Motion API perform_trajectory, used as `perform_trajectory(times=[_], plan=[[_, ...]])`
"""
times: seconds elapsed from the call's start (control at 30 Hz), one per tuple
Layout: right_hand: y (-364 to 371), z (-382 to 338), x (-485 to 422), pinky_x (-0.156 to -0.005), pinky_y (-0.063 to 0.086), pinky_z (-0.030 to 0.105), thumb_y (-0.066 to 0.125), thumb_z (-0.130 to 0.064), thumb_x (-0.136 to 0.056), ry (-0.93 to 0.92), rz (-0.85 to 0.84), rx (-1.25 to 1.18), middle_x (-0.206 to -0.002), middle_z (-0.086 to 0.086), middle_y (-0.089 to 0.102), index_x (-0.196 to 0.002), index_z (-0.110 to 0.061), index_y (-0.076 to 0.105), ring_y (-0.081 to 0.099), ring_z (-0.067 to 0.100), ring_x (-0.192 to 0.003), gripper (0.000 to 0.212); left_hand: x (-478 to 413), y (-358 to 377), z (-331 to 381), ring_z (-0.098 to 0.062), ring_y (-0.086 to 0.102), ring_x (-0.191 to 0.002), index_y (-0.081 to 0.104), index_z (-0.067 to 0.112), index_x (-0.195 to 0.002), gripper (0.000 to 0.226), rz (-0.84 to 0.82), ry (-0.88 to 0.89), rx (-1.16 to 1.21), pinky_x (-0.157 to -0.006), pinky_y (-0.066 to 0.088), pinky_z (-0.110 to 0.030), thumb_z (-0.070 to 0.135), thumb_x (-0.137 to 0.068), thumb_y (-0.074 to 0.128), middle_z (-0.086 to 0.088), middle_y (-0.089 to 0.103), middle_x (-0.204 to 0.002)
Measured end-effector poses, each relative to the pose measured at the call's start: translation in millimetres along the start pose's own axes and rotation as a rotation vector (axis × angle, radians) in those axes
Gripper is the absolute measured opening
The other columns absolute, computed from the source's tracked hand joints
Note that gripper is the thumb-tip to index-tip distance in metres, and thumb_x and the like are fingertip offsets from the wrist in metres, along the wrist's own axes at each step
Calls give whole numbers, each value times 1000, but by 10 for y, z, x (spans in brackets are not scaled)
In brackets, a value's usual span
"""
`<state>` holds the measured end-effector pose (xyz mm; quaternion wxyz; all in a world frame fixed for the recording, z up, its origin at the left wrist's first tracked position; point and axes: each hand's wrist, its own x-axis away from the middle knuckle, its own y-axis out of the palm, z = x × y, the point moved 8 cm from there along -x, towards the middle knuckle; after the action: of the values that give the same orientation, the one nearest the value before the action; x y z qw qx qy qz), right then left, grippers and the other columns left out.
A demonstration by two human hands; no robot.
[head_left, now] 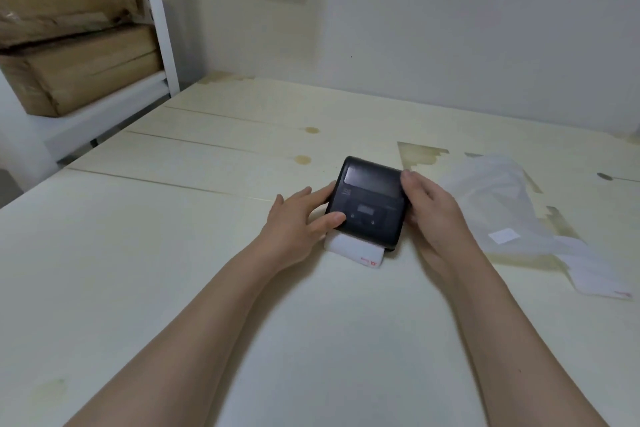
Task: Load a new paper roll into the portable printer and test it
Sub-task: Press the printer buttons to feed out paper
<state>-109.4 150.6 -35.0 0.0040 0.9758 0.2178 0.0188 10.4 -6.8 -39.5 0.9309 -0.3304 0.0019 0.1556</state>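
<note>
A small black portable printer lies flat on the pale table, its lid closed and its control panel facing up. A short strip of white paper with a red mark sticks out of its near edge. My left hand grips the printer's left side, thumb resting on the near left corner of the top. My right hand holds the right side, thumb at the upper right edge.
A crumpled clear plastic wrapper lies just right of my right hand, with a loose white paper strip beyond it. Brown cardboard boxes sit on a white shelf at far left. A white wall backs the table.
</note>
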Motion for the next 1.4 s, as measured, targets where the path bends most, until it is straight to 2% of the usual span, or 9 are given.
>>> perform_trajectory(times=[0.17, 0.37, 0.5, 0.6, 0.77, 0.93, 1.1, 1.23, 1.4], plan=[[24, -129, 126, -82, 59, 32, 60, -44, -91, 2, -57, 112, -114, 7, 71, -115, -13, 63, 69, 23, -105, 39, 6, -45, 26, -13, 21, -151, 33, 51, -148, 54, -1, 78, 36, -123, 1, -49, 34, -100, 50, 30, 49, -144], [-45, -140, 196, -74, 56, 35, 63, -31, -92, 44, 126, -212, -98, 4, 73, -101, -14, 68, 68, 22, -92, 20, 67, -237, 47, -10, 50, -131, 23, 27, -156, 85, 356, -116, 340, -108, 39, -29, 36, -87, 72, 8, 52, -143], [34, -67, 272, -92, 54, 48, 62, -24, -93, 138, 149, -701, -114, 14, 69, -104, -10, 64, 66, 29, -106, 18, 139, 115, 48, -18, 60, -122, 27, 16, -153, 94, 185, -324, 858, -109, 46, -40, 44, -79, 76, -2, 51, -145], [232, -46, 298, -101, 47, 55, 59, -16, -94, 157, -40, -873, -124, 25, 63, -116, 1, 58, 61, 39, -117, 28, 111, 256, 150, -18, 65, -118, 51, 5, -136, 67, 171, -297, 1030, -105, 51, -39, 33, -81, 76, -7, 65, -131], [307, -78, 291, -97, 52, 49, 64, -9, -83, 86, -194, -563, -134, 21, 59, -134, 4, 46, 61, 33, -120, 56, 28, 35, 115, -22, 69, -113, 64, 7, -119, 25, 296, -171, 1185, -94, 57, -33, 17, -97, 60, -6, 74, -117], [325, -154, 342, -96, 53, 49, 68, -13, -84, -11, -245, -290, -135, 14, 59, -137, -11, 45, 60, 28, -123, 58, 8, -96, 174, -20, 69, -107, 59, 17, -129, 28, 306, -63, 1073, -83, 60, -28, 16, -102, 50, 3, 71, -117], [37, -284, 316, -77, 53, 32, 36, -54, -98, -148, 164, 74, -89, 1, 74, -93, -9, 70, 68, 17, -88, 56, 37, -126, 240, -12, 68, -105, 60, 24, -124, 27, 294, 23, 839, -94, 57, -38, 17, -99, 54, -7, 67, -124], [17, -378, 452, -58, 35, 26, 27, -48, -100, -389, 279, 271, -58, -11, 46, -58, -24, 47, 41, 11, -58, 52, 114, -10, 375, -15, 64, -114, 52, 29, -132, 39, 270, 91, 726, -102, 52, -40, 35, -93, 49, 2, 64, -125], [62, -522, 538, -53, 29, 35, 25, -50, -96, -523, 350, 268, -53, -10, 33, -54, -30, 31, 32, 17, -56, 47, 212, -84, 485, 4, 62, -104, 48, 27, -131, 38, 372, 178, 666, -88, 49, -13, 37, -94, 44, 17, 63, -118]])
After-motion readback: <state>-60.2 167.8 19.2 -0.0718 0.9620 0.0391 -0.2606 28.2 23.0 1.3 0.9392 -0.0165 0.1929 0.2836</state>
